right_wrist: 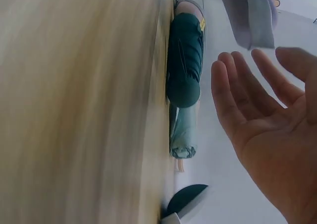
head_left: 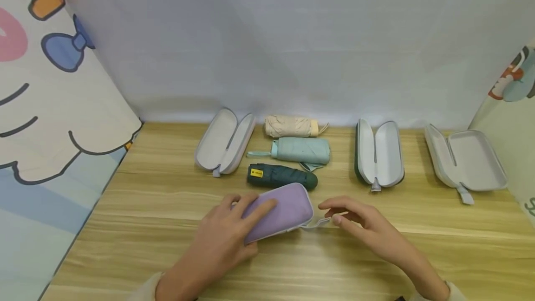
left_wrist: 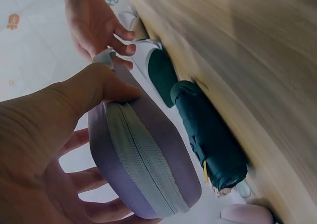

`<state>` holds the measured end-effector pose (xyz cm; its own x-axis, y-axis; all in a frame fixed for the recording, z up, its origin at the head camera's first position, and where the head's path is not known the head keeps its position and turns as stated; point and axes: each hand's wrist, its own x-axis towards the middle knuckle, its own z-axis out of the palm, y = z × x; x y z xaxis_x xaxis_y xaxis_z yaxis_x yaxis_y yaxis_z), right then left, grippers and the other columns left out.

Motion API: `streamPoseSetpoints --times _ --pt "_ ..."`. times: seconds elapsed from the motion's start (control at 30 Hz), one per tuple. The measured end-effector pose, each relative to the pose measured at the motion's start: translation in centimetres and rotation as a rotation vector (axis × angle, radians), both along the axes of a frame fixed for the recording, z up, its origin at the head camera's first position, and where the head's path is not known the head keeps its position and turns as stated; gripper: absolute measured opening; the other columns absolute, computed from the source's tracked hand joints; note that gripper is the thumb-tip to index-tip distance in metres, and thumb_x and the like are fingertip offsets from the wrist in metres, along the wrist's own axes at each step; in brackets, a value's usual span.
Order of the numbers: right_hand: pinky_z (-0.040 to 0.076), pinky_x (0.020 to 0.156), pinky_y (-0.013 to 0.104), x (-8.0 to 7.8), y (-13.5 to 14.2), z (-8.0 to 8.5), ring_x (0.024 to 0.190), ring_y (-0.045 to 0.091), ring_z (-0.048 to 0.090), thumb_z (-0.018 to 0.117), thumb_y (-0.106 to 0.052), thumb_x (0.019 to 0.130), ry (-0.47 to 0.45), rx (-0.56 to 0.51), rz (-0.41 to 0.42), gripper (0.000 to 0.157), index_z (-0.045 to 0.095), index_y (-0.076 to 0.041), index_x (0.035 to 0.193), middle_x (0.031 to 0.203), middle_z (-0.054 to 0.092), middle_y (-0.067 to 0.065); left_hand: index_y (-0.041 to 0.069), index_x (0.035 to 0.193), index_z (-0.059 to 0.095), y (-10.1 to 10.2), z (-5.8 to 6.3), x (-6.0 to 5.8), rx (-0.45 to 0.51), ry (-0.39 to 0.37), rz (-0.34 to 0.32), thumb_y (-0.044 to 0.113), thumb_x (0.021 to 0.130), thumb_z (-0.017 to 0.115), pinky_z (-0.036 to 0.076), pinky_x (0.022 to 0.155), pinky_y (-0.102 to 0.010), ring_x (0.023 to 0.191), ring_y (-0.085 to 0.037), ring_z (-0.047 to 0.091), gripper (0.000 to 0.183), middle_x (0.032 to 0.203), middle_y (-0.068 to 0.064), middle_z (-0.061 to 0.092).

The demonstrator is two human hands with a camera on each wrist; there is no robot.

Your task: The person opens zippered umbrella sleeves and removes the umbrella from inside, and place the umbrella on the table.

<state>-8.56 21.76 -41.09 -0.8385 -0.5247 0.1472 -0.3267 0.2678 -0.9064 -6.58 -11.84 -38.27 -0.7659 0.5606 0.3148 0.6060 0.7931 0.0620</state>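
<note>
My left hand point(head_left: 227, 231) grips a closed purple zippered case point(head_left: 282, 210), thumb on one side and fingers on the other. The pale zipper band point(left_wrist: 141, 157) along its side faces the left wrist camera. At the case's right end a light loop strap point(head_left: 316, 223) sticks out toward my right hand point(head_left: 363, 226). That hand is held with fingers loosely bent, the thumb and fingertips right by the strap; in the right wrist view they stand apart with nothing pinched. Just behind the case lies a dark green folded umbrella point(head_left: 277, 176) with a yellow label.
Behind the dark umbrella lie a light teal folded umbrella point(head_left: 303, 150) and a beige one point(head_left: 288, 126). An open case point(head_left: 215, 145) stands left of them. To the right are an open dark green case point(head_left: 388, 152) and another open pale case point(head_left: 476, 159). A white curtain point(head_left: 292, 50) backs the wooden table point(head_left: 146, 226).
</note>
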Motion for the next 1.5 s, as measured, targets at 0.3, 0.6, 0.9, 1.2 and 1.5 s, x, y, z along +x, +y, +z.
streamPoseSetpoints --times 0.3,0.6,0.9,1.2,1.5 --pt "0.06 0.078 0.035 -0.1 -0.4 -1.2 0.098 0.022 0.077 0.041 -0.013 0.114 -0.214 -0.091 -0.049 0.032 0.069 0.001 0.122 0.116 0.074 0.014 0.035 0.15 0.051 1.3 -1.4 -0.9 0.028 0.005 -0.009 0.03 0.07 0.086 0.06 0.071 -0.043 0.111 -0.03 0.064 0.087 0.133 -0.004 0.066" --pt "0.057 0.079 0.026 -0.1 -0.4 -1.6 0.093 0.021 0.078 0.056 -0.014 0.108 -0.344 -0.068 -0.036 0.025 0.065 0.004 0.123 0.098 0.078 0.023 0.034 0.149 0.053 2.6 -2.1 -1.7 0.043 -0.048 0.012 0.027 0.071 0.085 0.06 0.067 -0.041 0.111 -0.032 0.065 0.084 0.134 -0.006 0.066" --pt "0.053 0.075 0.022 0.2 -1.4 -2.0 0.084 0.013 0.071 0.065 -0.01 0.102 -0.326 -0.025 -0.089 0.025 0.063 0.007 0.12 0.09 0.079 0.014 0.034 0.149 0.052 3.5 -2.5 -1.9 0.065 -0.102 0.036 0.028 0.071 0.086 0.06 0.067 -0.042 0.11 -0.031 0.065 0.086 0.135 -0.005 0.065" --pt "0.049 0.067 0.02 0.6 -2.5 -2.0 0.073 0.004 0.065 0.066 -0.007 0.1 -0.324 0.015 -0.236 0.017 0.065 0.006 0.111 0.084 0.078 0.006 0.035 0.149 0.052 3.9 -2.7 -1.7 0.068 -0.156 0.049 0.03 0.073 0.089 0.059 0.063 -0.043 0.11 -0.031 0.064 0.085 0.136 -0.006 0.064" --pt "0.054 0.068 0.022 0.8 -2.6 -1.7 0.077 0.007 0.07 0.072 -0.012 0.098 -0.268 0.11 -0.313 0.011 0.072 -0.004 0.105 0.084 0.078 0.004 0.035 0.147 0.053 3.7 -2.9 -1.6 0.043 -0.182 0.055 0.032 0.074 0.09 0.06 0.064 -0.045 0.111 -0.03 0.064 0.082 0.136 -0.006 0.064"
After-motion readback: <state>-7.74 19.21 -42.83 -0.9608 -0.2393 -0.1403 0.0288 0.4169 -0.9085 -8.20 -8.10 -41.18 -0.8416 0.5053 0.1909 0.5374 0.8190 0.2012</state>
